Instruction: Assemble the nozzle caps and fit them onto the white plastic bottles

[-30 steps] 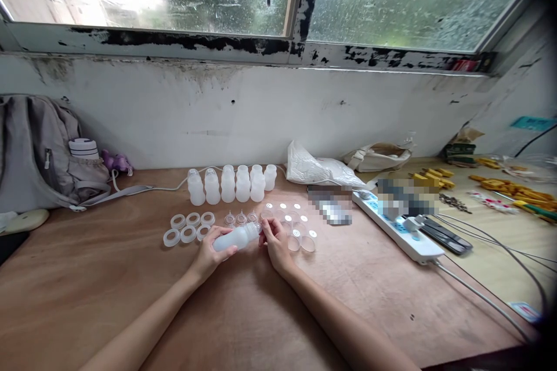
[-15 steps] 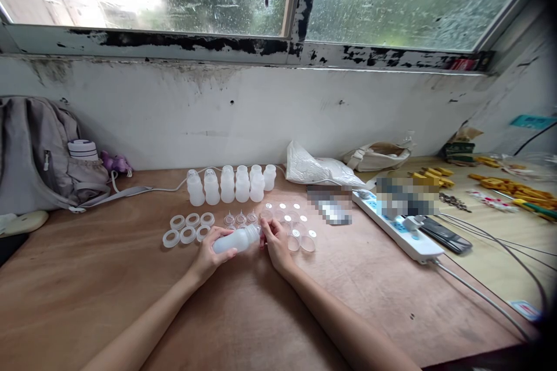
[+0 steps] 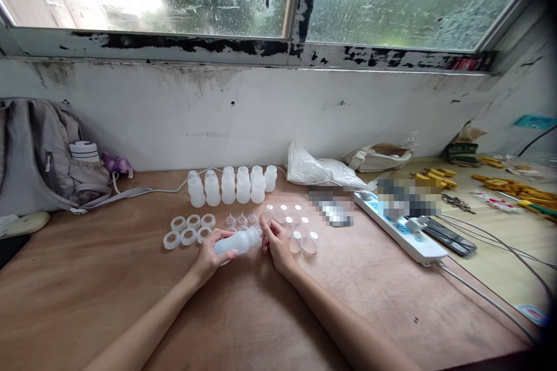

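Observation:
My left hand is wrapped round a frosted baby bottle, tilted with its neck to the right. At the bottle's mouth, my right hand pinches what looks like a clear bottle nipple, mostly hidden by the fingers. Just beyond the bottle stand clear nipples. Left of them, white collar rings lie in two rows. Clear domed caps are grouped beside my right hand. Several frosted bottles stand in a line at the back.
A white plastic bag lies by the wall. On the right are a power strip with plugs and cables, a dark phone and yellow parts. A grey backpack sits at the left on the wooden table.
Almost nothing differs: both hands stay at the bottle's neck, with only a slight shift of the right fingers. The whole view has moved a little.

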Available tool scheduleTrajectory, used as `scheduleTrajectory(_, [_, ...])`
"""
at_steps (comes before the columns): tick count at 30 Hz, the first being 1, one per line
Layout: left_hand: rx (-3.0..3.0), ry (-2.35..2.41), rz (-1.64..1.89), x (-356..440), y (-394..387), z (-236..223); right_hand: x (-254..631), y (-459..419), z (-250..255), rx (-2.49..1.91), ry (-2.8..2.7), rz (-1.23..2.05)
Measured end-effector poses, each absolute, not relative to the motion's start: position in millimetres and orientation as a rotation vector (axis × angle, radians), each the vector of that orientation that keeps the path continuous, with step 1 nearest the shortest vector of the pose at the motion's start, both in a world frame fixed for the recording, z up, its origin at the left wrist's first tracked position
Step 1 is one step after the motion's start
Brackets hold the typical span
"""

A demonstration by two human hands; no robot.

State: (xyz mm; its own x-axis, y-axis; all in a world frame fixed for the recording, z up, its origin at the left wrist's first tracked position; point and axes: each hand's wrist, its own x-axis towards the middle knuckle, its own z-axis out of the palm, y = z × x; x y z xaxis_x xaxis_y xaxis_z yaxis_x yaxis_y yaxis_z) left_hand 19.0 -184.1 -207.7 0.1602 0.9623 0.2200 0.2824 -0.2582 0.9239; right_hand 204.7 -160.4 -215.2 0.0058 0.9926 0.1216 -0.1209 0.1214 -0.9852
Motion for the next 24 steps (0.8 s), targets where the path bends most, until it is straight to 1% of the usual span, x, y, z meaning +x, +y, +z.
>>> scheduleTrajectory(10, [1.551, 1.230, 1.083, 19, -185, -200, 213, -158, -208, -0.997, -1.302, 1.190])
scheduleTrajectory(20, [1.634, 1.195, 1.093, 18, -185, -204, 220, -157, -200, -1.107, -1.518, 1.057])
scheduleTrajectory(24, [1.641, 1.188, 1.085, 18, -185, -205, 221, -155, -200, -1.192, -1.529, 1.182])
